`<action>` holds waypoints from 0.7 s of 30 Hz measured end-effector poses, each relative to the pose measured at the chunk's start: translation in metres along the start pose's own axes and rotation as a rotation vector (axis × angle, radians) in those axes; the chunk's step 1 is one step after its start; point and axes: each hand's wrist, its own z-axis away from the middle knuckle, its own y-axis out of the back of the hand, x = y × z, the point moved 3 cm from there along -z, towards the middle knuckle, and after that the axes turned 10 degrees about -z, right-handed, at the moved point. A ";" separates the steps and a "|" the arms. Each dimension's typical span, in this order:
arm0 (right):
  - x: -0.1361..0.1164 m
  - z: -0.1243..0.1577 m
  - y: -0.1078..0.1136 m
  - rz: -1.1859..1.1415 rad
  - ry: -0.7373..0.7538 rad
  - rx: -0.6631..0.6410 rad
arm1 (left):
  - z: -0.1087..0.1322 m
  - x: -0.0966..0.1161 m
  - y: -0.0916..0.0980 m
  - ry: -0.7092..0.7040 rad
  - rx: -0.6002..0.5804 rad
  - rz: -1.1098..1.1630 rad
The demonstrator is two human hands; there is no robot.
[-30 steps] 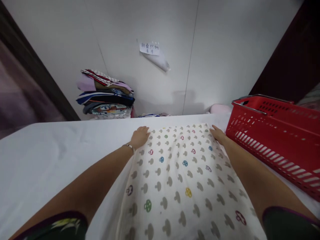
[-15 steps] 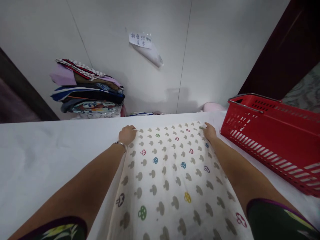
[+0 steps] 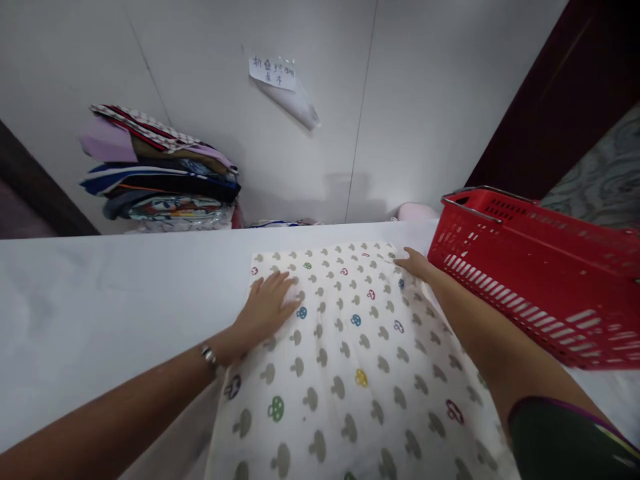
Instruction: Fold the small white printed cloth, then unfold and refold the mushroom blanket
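Observation:
A cream cloth (image 3: 330, 347) printed with grey and coloured mushrooms lies spread on the white table, running toward me past the lower edge of the view. My left hand (image 3: 265, 303), a bracelet on its wrist, rests open with spread fingers on the cloth's left part, a little below its far left corner. At the far right corner, my right hand (image 3: 414, 260) touches the cloth with thumb and fingers apart. Slight creases run along the middle of the fabric.
A red plastic basket (image 3: 540, 273) with metal handles stands on the right of the white table (image 3: 100, 300). Folded fabrics (image 3: 165, 173) are stacked beyond the table's far edge at left. A paper note (image 3: 273, 73) hangs on the wall, and a pink object (image 3: 416, 212) shows behind the edge.
My left hand has let go of the far left corner and moved down and inward onto the cloth, its fingers spread. My right hand has opened at its corner. The view has shifted slightly.

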 end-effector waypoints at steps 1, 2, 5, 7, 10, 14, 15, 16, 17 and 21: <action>0.002 0.006 0.006 -0.031 -0.011 -0.029 | 0.014 0.007 -0.002 -0.028 -0.023 0.006; 0.004 0.012 0.013 -0.066 -0.020 -0.062 | 0.027 0.011 -0.004 -0.046 -0.052 0.011; 0.005 0.028 0.028 -0.158 -0.017 -0.149 | 0.051 0.015 -0.007 -0.027 -0.076 0.010; 0.003 0.034 0.033 -0.185 -0.002 -0.179 | 0.056 0.015 -0.008 0.009 -0.051 0.001; -0.002 0.034 0.031 -0.171 0.012 -0.157 | 0.057 0.018 -0.008 0.020 -0.023 -0.012; 0.000 0.028 0.024 -0.100 0.024 0.012 | 0.057 0.022 -0.008 -0.004 -0.005 -0.033; 0.002 0.027 0.021 -0.078 0.027 0.049 | 0.057 0.022 -0.008 -0.007 -0.003 -0.039; 0.003 0.027 0.019 -0.059 0.031 0.078 | 0.057 0.022 -0.008 -0.009 -0.001 -0.045; 0.005 0.027 0.018 -0.043 0.037 0.099 | 0.057 0.022 -0.008 -0.012 0.000 -0.050; 0.009 0.034 0.017 -0.018 0.059 0.114 | 0.056 0.022 -0.007 -0.017 0.007 -0.054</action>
